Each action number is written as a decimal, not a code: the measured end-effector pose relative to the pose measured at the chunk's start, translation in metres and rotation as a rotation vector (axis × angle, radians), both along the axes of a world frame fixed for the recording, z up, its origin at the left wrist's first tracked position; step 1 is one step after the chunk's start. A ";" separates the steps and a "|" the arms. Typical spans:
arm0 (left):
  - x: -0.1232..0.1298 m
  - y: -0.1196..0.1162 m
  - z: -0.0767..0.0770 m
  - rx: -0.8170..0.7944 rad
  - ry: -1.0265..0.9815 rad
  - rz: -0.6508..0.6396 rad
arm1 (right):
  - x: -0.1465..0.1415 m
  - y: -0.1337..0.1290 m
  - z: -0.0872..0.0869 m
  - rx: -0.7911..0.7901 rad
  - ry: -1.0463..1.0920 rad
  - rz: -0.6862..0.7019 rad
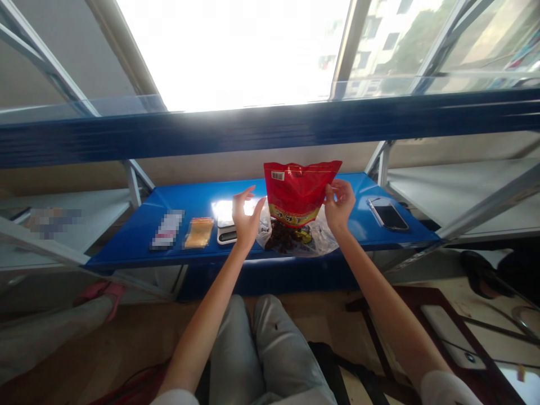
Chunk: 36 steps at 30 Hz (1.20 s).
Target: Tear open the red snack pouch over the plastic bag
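A red foil food pouch (297,188), upside down with its barcode at the upper left, is held up over the shelf. My right hand (340,205) pinches its right edge. To the pouch's left is my left hand (246,216), thumb and fingers apart in a C shape, with nothing between them. Beneath the pouch lies a clear plastic bag (324,239) with dark brown dried pieces (282,236) in it. A white kitchen scale (226,235) stands behind my left hand, partly hidden by it.
On the blue shelf (130,230), a stack of yellowish small bags (198,232) and a blurred-out packet (167,229) lie to the left. A phone (388,215) lies at the right. A blue beam (236,129) crosses above. A brown stool (426,315) stands lower right.
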State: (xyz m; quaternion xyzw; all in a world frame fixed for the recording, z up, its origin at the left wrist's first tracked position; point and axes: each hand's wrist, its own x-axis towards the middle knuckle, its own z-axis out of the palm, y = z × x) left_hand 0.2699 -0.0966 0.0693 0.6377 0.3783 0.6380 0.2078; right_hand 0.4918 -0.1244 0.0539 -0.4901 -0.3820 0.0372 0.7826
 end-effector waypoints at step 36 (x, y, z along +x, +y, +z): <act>0.014 0.023 -0.046 -0.725 -0.058 -0.201 | 0.041 0.038 -0.020 -0.116 0.088 -0.135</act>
